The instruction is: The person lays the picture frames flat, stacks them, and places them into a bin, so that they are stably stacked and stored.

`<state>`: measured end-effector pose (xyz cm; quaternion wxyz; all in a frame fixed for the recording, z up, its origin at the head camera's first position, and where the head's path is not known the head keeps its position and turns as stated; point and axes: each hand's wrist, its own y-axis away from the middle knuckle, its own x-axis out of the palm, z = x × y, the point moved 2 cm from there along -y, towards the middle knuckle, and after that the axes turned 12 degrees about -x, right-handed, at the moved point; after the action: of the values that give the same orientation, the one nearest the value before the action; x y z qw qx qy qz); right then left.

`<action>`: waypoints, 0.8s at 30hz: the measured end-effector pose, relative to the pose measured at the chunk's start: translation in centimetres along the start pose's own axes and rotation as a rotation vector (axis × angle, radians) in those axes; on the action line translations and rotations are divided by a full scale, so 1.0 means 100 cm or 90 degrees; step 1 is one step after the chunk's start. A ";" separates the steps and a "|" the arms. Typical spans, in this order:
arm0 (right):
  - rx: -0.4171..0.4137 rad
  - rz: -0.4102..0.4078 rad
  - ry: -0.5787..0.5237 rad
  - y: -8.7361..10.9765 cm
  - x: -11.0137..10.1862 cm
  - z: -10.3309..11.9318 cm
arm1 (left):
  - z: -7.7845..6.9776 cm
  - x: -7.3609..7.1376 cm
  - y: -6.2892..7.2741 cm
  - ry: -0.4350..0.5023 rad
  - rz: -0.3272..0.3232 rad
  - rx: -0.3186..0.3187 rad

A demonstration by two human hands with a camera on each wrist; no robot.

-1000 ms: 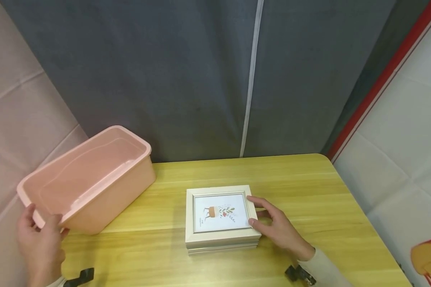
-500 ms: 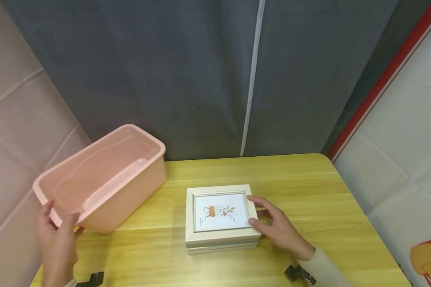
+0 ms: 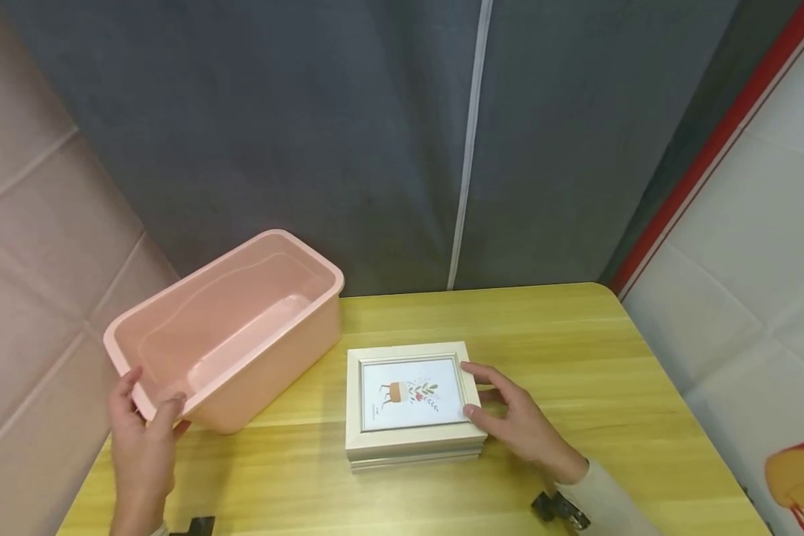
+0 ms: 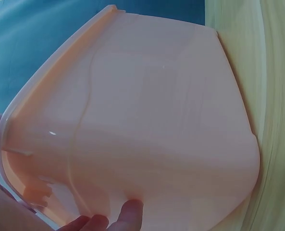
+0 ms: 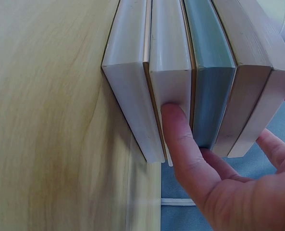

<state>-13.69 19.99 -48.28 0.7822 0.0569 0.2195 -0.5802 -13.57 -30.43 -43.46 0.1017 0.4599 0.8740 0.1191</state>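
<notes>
A pink plastic bin [image 3: 275, 357] stands at the left of the wooden table in the head view, with nothing visible inside. My left hand [image 3: 144, 439] grips its near left corner, thumb over the rim and other fingers beneath it. In the left wrist view, fingertips lie against the outer wall of the bin [image 4: 152, 106]. Mid-table lies a stack of several picture frames [image 3: 412, 394]; the top one is cream with a small animal-and-flowers print. My right hand [image 3: 525, 428] touches the stack's right side, and in the right wrist view a finger presses a lower picture frame [image 5: 173, 86].
The wooden table [image 3: 576, 342] reaches back to a dark grey curtain [image 3: 308, 134]. White padded walls [image 3: 744, 260] flank it on both sides. Each wrist wears a small black camera mount [image 3: 559, 510].
The left hand has moved the pink bin to the right, closer to the stack of picture frames. My right hand and the stack have kept their place.
</notes>
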 end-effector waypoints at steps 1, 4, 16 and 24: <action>0.002 0.000 0.000 0.000 0.000 0.000 | 0.001 0.003 0.001 -0.003 0.001 0.002; 0.003 -0.001 0.004 0.000 -0.001 -0.001 | 0.003 0.008 0.005 -0.026 0.005 0.008; 0.007 -0.005 -0.001 0.001 -0.001 -0.002 | 0.008 0.033 0.023 -0.073 0.039 0.056; 0.013 -0.005 -0.002 0.000 -0.001 -0.002 | 0.010 0.047 0.027 -0.076 0.085 0.080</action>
<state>-13.81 20.13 -48.42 0.7797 0.0634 0.2125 -0.5856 -13.79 -24.96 -43.89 0.1168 0.5289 0.8395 0.0430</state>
